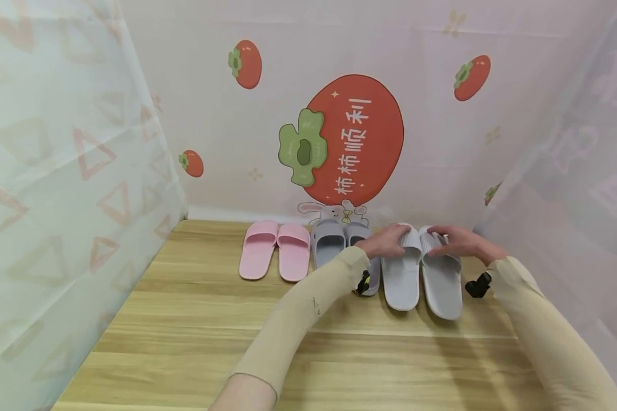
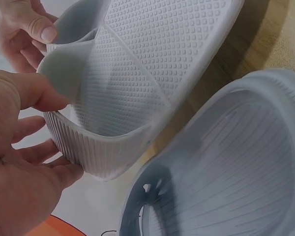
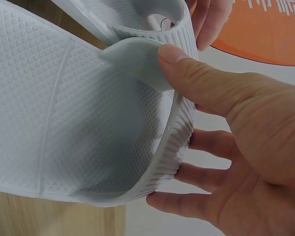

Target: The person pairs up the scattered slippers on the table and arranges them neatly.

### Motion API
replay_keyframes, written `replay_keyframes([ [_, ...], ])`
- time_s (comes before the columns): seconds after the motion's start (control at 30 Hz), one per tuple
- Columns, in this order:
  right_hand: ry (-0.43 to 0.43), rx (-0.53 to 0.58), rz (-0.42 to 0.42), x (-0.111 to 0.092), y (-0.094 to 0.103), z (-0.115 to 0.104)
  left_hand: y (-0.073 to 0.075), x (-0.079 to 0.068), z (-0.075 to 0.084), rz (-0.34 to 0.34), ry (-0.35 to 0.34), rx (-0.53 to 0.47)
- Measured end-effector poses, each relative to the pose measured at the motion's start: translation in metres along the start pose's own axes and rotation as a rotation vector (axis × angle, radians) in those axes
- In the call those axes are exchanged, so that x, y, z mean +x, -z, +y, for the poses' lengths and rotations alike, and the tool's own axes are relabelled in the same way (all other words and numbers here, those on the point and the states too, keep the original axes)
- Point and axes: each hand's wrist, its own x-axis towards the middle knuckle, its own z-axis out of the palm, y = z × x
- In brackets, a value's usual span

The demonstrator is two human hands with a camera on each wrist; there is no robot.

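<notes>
At the right of the row in the head view are two light grey slippers with ribbed straps, a left one (image 1: 402,285) and a right one (image 1: 443,288). My left hand (image 1: 387,242) grips the left slipper's strap (image 2: 96,150), thumb inside the opening and fingers along the ribbed outside. The right slipper's strap (image 3: 174,132) is pinched by my right hand (image 1: 460,241), with the thumb over the edge and the other fingers against the ribs. The two slippers lie side by side, toes toward the back wall. Whether their soles fully touch the table cannot be told.
A darker grey-blue pair of slippers (image 1: 330,245) stands just left, partly hidden by my left forearm. Farther left is a pink pair (image 1: 294,260). The wooden table (image 1: 195,325) ends at a back wall (image 1: 211,120) printed with persimmons; side sheets flank it.
</notes>
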Motion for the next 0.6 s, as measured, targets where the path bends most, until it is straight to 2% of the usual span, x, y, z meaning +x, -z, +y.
replay_keyframes([
  [0.2,-0.003,-0.002,-0.009,0.008,0.004,-0.003,0.003,0.002,-0.007,0.018,-0.006,0.001],
  [0.47,-0.002,-0.015,-0.008,0.011,0.002,-0.003,0.003,0.002,-0.009,-0.005,-0.003,0.03],
  [0.6,-0.021,-0.041,-0.016,0.013,-0.001,0.001,-0.001,0.004,-0.011,-0.039,-0.002,0.055],
])
